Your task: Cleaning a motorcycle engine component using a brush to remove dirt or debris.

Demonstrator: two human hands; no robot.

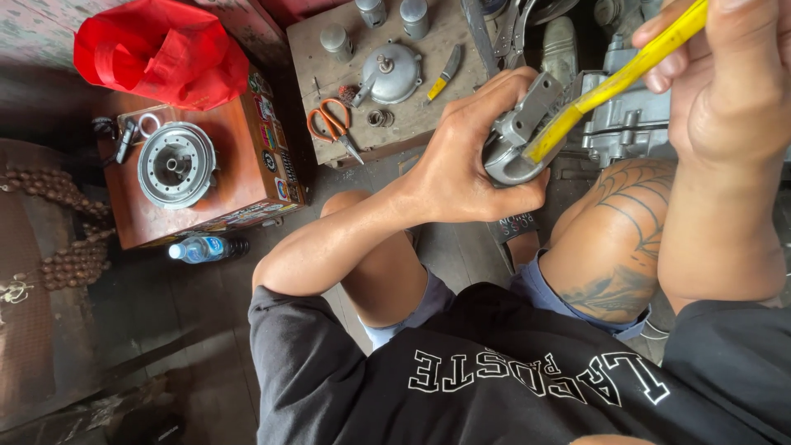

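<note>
Red box [239, 177]: on the left, it carries a round metal hub [175, 163].
Wooden worktop [329, 70]: far centre, with orange scissors [332, 122] and a metal cover [390, 72] on it.
Left hand [465, 165]: closed around a grey metal part [519, 136], held above the knees.
Right hand [725, 70]: far right, fingers closed on a yellow tool [614, 82]; its tip is touching the metal part.
Water bottle [206, 248]: lying on the floor near the box.
</note>
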